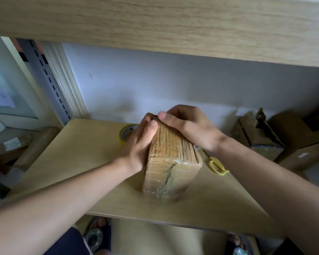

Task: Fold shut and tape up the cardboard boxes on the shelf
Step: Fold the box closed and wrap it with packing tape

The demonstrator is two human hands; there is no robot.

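Note:
A small worn cardboard box [170, 166], wrapped in clear tape, stands in the middle of the wooden shelf [85, 162]. My left hand [142, 142] lies along its left side, thumb up on the top edge. My right hand [190, 126] covers the far top, its fingers curled over the back end and its thumb pressing on top. A yellow tape roll [124, 132] sits behind my left hand, half hidden. Yellow-handled scissors [216, 165] lie just right of the box.
Two more cardboard boxes stand at the right: an open torn one [256, 133] and a larger closed one [302, 144]. A wooden board [155, 24] hangs low overhead. The white wall is close behind. My feet show below the shelf's front edge.

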